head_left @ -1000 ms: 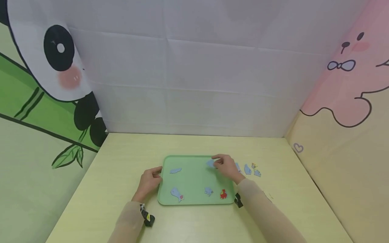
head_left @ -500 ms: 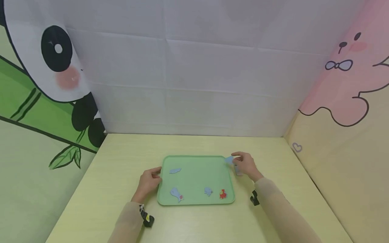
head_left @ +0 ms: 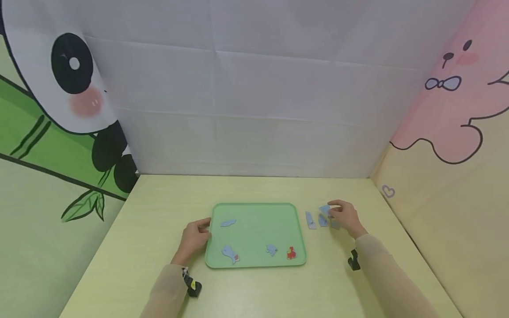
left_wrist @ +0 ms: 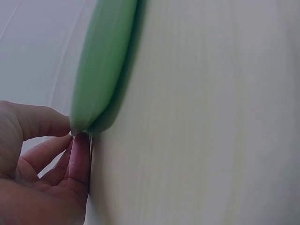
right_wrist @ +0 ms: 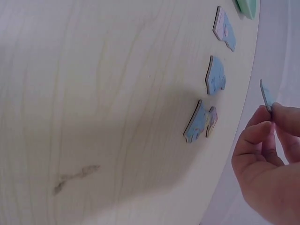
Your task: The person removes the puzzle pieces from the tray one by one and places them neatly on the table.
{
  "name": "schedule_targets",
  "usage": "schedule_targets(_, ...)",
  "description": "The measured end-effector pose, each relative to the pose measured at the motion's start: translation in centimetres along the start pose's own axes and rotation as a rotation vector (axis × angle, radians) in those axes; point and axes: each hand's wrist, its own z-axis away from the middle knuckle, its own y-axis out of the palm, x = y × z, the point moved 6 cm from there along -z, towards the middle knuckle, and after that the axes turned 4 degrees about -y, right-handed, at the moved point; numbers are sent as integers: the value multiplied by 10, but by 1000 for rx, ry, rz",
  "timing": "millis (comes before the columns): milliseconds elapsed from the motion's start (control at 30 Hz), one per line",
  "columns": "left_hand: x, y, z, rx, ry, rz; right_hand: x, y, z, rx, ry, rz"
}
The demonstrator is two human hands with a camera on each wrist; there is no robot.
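My left hand pinches the left rim of a light green tray; in the left wrist view thumb and fingers meet at the tray's edge. Between thumb and fingertips my right hand holds a light blue puzzle piece, raised over the table right of the tray. The right wrist view shows that piece edge-on. Below the hand lie loose blue puzzle pieces: one nearest the tray, another beside it, and a piece next to a small multicoloured one.
On the tray lie a thin blue piece, a blue piece with a pink spot, a small blue piece and a red and yellow piece. A white wall rises behind the pale wooden table.
My right hand has carried the blue puzzle piece from over the tray's far right corner rightward to above the loose pieces. The left hand stays on the rim.
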Motion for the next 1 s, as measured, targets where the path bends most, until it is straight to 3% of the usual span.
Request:
schedule_targets(633,1,2,-2,-7,6,3,-47,-37,19,-91,123,29)
schedule_targets(1000,0,2,-1,-9,13,7,-66,-38,23,-116,189,100)
